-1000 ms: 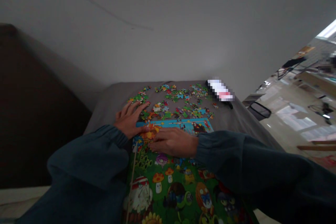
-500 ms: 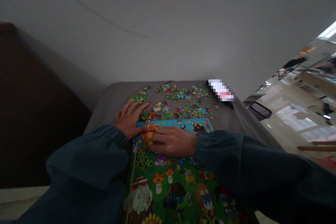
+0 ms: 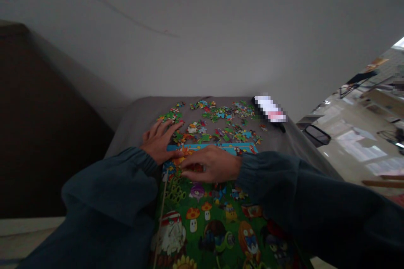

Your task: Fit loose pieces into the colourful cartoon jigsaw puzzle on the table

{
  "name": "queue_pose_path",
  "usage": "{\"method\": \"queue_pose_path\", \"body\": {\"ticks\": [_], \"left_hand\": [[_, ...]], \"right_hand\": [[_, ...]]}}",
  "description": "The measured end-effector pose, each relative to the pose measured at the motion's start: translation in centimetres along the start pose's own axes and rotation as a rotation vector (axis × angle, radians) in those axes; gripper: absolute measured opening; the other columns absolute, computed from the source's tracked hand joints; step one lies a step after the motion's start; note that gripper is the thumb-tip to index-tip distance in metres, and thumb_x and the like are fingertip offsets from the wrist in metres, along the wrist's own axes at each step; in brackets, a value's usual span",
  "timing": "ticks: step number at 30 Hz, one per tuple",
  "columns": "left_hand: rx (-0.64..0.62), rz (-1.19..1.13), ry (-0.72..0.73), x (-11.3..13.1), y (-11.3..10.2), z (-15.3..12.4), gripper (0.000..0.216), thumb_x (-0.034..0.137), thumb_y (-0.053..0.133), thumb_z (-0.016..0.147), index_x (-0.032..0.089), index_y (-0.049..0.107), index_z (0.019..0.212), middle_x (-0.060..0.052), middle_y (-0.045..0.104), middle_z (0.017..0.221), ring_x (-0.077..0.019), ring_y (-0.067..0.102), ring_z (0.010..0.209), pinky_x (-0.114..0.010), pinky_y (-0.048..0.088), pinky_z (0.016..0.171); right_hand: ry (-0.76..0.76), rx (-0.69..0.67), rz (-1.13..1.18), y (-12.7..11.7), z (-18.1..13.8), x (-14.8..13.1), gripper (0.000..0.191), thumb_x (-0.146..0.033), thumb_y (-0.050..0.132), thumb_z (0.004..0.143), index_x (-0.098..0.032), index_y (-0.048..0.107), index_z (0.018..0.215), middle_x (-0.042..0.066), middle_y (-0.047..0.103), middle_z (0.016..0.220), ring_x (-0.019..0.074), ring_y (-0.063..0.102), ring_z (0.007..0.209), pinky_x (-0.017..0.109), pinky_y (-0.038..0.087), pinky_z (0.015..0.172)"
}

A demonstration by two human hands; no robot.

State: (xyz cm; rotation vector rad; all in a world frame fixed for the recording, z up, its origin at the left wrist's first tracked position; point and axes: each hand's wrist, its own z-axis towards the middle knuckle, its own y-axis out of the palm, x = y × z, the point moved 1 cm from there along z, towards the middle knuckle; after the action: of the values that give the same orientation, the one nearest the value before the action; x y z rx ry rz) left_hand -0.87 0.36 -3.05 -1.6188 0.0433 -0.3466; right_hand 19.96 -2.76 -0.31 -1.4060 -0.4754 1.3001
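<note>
A cartoon jigsaw puzzle (image 3: 202,214) lies in its frame in front of me, mostly green with a blue strip along the far edge. Over its far left corner is my left hand (image 3: 159,141), fingers spread and thumb resting on the orange part of the picture. My right hand (image 3: 211,164) is above the upper part of the puzzle, with thumb and forefinger curled close to each other near my left thumb. Whatever sits between those fingertips is too small and dim to make out. Loose puzzle pieces (image 3: 221,113) lie scattered beyond the far edge.
Grey cloth (image 3: 129,122) covers the table, which meets a pale wall (image 3: 202,42). At the far right corner lies a phone (image 3: 269,109) with a lit screen. A dark brown panel (image 3: 47,126) stands on the left. Papers (image 3: 360,143) show at the right.
The view has shifted slightly, moving the scene to the right. My right hand's fingers have bent more, and a gap shows between thumb and forefinger. My left hand keeps its place on the corner.
</note>
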Motion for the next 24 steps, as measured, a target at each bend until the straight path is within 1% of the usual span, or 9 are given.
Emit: {"method": "queue_pose_path", "body": {"ticks": [3,4,6,8,11,14,18,21,24], "left_hand": [[0.006,0.011,-0.004,-0.1,0.1,0.1,0.089,0.056,0.063,0.082,0.038,0.026,0.161,-0.003,0.023,0.17,-0.038,0.016,0.155,-0.06,0.031,0.116],[0.007,0.013,-0.005,-0.1,0.2,0.1,0.089,0.055,0.063,0.081,0.038,0.027,0.161,-0.003,0.024,0.17,-0.038,0.017,0.155,-0.059,0.031,0.116],[0.013,0.016,-0.006,-0.1,0.3,0.2,0.09,0.054,0.065,0.079,0.038,0.028,0.16,-0.003,0.025,0.169,-0.0378,0.018,0.154,-0.058,0.031,0.116],[0.025,0.014,-0.008,-0.1,0.4,0.2,0.091,0.053,0.066,0.078,0.038,0.029,0.16,-0.003,0.027,0.169,-0.0377,0.02,0.154,-0.057,0.031,0.117],[0.046,0.008,-0.018,-0.1,0.5,0.1,0.088,0.051,0.065,0.079,0.039,0.031,0.159,-0.002,0.028,0.168,-0.0366,0.02,0.154,-0.055,0.03,0.118],[0.047,-0.001,-0.025,0.0,0.5,0.1,0.084,0.05,0.063,0.081,0.038,0.032,0.159,-0.003,0.029,0.168,-0.0358,0.02,0.154,-0.055,0.029,0.117],[0.031,-0.013,-0.018,0.1,0.3,0.1,0.083,0.05,0.062,0.082,0.036,0.033,0.159,-0.004,0.028,0.168,-0.037,0.019,0.154,-0.057,0.029,0.117],[0.019,-0.009,-0.023,0.0,0.3,0.0,0.083,0.048,0.062,0.083,0.036,0.031,0.16,-0.004,0.026,0.169,-0.0369,0.018,0.155,-0.058,0.028,0.117],[0.017,-0.006,-0.016,0.1,0.2,0.0,0.087,0.049,0.065,0.082,0.037,0.03,0.16,-0.004,0.026,0.169,-0.0373,0.017,0.155,-0.057,0.029,0.117]], "right_hand": [[0.126,-0.082,0.219,-0.7,1.2,-0.1,0.01,-0.022,0.064,0.093,-0.015,0.07,0.099,0.002,0.075,0.085,0.0115,0.067,0.074,0.024,0.051,0.07],[0.161,-0.118,0.273,-0.9,1.7,0.0,0.012,-0.017,0.064,0.091,-0.014,0.068,0.102,0.002,0.074,0.085,0.011,0.067,0.073,0.023,0.052,0.07],[0.204,-0.194,0.328,-1.3,2.5,0.2,0.023,-0.011,0.063,0.089,-0.011,0.064,0.112,0.003,0.074,0.087,0.0111,0.068,0.074,0.022,0.053,0.07],[0.2,-0.266,0.293,-1.6,3.1,0.5,0.027,-0.009,0.06,0.091,-0.01,0.064,0.118,0.005,0.076,0.093,0.0122,0.069,0.079,0.024,0.054,0.074],[0.122,-0.335,0.169,-1.7,4.0,0.7,0.026,-0.006,0.054,0.095,-0.013,0.072,0.113,0.008,0.077,0.106,0.0143,0.07,0.091,0.027,0.053,0.084],[0.099,-0.354,0.115,-1.4,4.4,0.6,0.027,-0.009,0.054,0.098,-0.014,0.073,0.116,0.008,0.077,0.112,0.0159,0.071,0.099,0.029,0.051,0.092],[0.102,-0.381,0.069,-0.8,4.3,0.5,0.025,-0.018,0.063,0.097,-0.012,0.072,0.12,0.009,0.076,0.111,0.0188,0.07,0.101,0.032,0.052,0.093],[0.074,-0.307,-0.006,-0.7,3.8,0.6,0.029,-0.024,0.071,0.093,-0.012,0.071,0.12,0.011,0.072,0.119,0.0212,0.067,0.11,0.035,0.05,0.099],[0.028,-0.266,-0.055,-1.2,2.9,0.4,0.027,-0.03,0.062,0.099,-0.015,0.071,0.12,0.011,0.069,0.121,0.0213,0.065,0.112,0.037,0.05,0.1]]}}
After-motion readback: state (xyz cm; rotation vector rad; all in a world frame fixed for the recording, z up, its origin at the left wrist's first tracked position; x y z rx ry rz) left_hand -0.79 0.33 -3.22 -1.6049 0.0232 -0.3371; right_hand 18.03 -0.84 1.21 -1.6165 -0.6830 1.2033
